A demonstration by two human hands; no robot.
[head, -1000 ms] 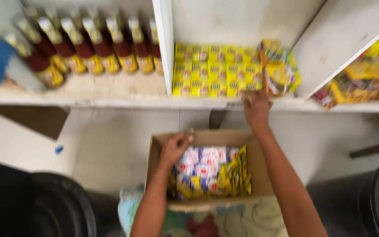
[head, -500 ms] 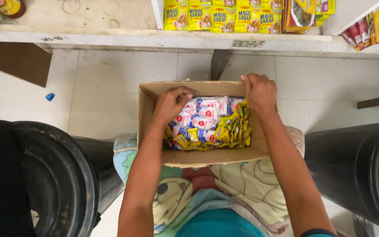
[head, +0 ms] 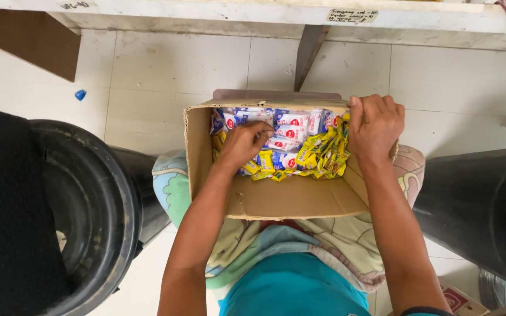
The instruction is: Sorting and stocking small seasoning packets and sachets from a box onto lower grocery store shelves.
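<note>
An open cardboard box (head: 276, 202) rests on my lap, part filled with small white-and-blue sachets (head: 291, 120) and yellow sachets (head: 323, 155) packed at its far end. My left hand (head: 244, 143) reaches down inside the box, its fingers curled onto the sachets near the middle. My right hand (head: 375, 126) is closed over the box's far right corner, gripping the rim beside the yellow sachets.
A black tyre (head: 83, 216) stands close on the left and another black tyre (head: 481, 210) on the right. A white shelf edge (head: 265, 11) runs along the top, with white floor tiles (head: 171, 64) below it and a small blue cap (head: 80, 94) on them.
My right hand came down from the shelf to the box's right corner. The view tilted down from the shelf to the box. My left hand moved deeper among the sachets.
</note>
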